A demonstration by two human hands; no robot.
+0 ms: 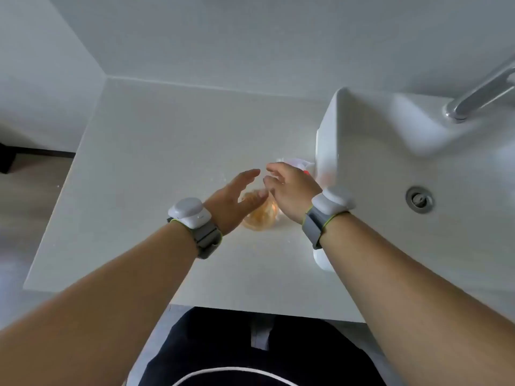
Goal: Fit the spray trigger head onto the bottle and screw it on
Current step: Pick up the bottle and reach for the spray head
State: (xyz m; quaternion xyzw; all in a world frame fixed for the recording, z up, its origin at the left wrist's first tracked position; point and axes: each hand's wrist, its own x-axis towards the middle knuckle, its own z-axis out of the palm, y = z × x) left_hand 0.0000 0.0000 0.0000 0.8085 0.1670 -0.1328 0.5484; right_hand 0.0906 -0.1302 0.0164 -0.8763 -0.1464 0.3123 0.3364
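A clear bottle [260, 215] with orange liquid stands on the white counter [156, 151], seen from above and partly hidden by both hands. My left hand [237, 199] hovers at its left side, fingers spread, holding nothing. My right hand [289, 190] is above and to the right of the bottle, fingers apart and curled. Just beyond the right hand's fingers lies the white spray trigger head [296, 162] with a red part, close against the basin's side and mostly hidden. The picture is blurred, so I cannot tell whether either hand touches anything.
A white raised basin [390, 151] with a drain [418, 200] and a chrome tap [482, 93] fills the right side. A white rounded object [320, 260] shows under my right wrist. The counter's front edge runs near my dark-clothed body. Both wrists wear white devices on grey straps.
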